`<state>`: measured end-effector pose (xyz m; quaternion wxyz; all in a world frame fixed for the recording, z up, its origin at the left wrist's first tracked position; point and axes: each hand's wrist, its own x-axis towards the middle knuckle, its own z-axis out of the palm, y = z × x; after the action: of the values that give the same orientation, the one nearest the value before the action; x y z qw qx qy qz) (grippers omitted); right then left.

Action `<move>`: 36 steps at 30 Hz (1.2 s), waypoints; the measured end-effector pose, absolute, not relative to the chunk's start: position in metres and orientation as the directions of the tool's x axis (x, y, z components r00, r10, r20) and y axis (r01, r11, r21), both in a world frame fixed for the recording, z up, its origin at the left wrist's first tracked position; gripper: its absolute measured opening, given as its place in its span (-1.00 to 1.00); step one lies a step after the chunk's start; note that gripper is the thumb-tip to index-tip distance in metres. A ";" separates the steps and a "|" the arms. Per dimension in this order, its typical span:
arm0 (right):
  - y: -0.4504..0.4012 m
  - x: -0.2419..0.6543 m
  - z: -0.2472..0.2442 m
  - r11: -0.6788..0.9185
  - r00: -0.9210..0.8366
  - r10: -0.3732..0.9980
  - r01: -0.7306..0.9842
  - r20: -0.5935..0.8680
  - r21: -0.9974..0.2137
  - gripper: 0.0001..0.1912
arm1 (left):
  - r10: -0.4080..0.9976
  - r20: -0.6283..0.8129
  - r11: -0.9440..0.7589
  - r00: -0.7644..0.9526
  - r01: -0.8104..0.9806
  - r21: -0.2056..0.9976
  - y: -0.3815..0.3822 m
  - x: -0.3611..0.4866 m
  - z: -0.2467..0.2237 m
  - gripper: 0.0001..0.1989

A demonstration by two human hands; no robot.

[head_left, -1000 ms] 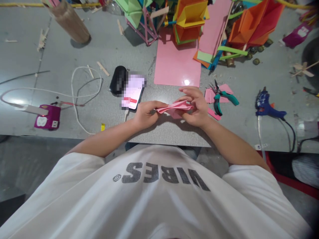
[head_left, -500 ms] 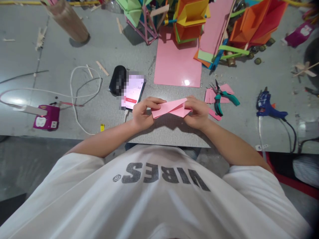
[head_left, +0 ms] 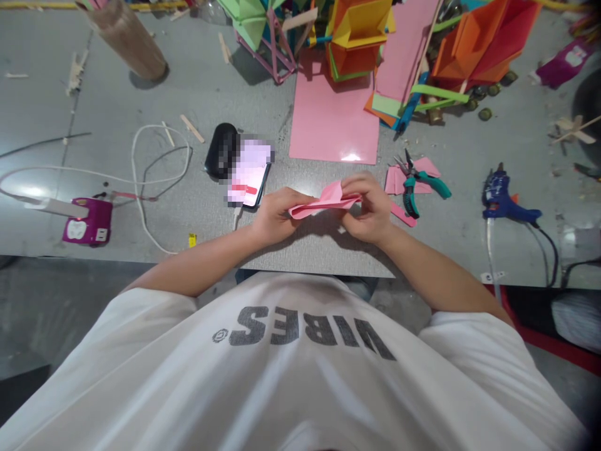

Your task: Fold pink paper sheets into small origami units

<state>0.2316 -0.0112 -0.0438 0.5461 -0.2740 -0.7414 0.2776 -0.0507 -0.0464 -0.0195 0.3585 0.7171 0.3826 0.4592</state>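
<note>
A folded piece of pink paper [head_left: 328, 199] is held between my two hands above the front edge of the grey table. My left hand [head_left: 277, 215] pinches its left end, thumb and fingers closed on it. At the right end, my right hand [head_left: 367, 207] grips the paper with its fingers curled around the edge. The middle of the paper stands up in a fold. Beyond it lies a flat pink sheet [head_left: 333, 125]. Just left of my left hand is a phone [head_left: 251, 172] with a black case [head_left: 221, 150] beside it.
Teal-handled pliers [head_left: 413, 181] lie on pink scraps right of my right hand. Further right is a blue glue gun [head_left: 504, 197]. Folded paper shapes in green, yellow and orange [head_left: 474, 47] stand at the back. A white cable [head_left: 136, 188] loops at the left, near a purple box [head_left: 89, 221].
The pink paper has tilted, showing a narrower edge with a raised fold in the middle. My right hand's fingers have shifted up and over it, and my left hand has turned slightly.
</note>
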 end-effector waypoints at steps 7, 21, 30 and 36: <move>-0.018 0.227 -0.038 0.568 -0.261 0.804 0.073 0.534 -0.820 -0.23 | 0.890 0.340 -0.415 0.304 0.229 0.881 -0.051 -0.052 -0.018 -0.51; -0.020 0.226 -0.018 0.655 -0.303 0.742 0.131 0.599 -0.745 -0.66 | 0.890 0.311 -0.371 0.332 0.134 0.919 -0.051 -0.051 -0.018 -0.32; -0.024 0.227 -0.011 0.589 -0.279 0.799 0.182 0.533 -0.787 -0.60 | 0.901 0.303 -0.360 0.309 0.146 0.921 -0.052 -0.049 -0.019 -0.32; -0.025 0.224 -0.014 0.612 -0.224 0.781 0.085 0.583 -0.786 -0.82 | 0.925 0.285 -0.314 0.251 0.083 0.946 -0.051 -0.046 -0.015 -0.34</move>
<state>0.2236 -0.0254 -0.0137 0.5440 -0.3032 -0.7142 0.3195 -0.0461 -0.0512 -0.0146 0.4420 0.6558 0.3841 0.4765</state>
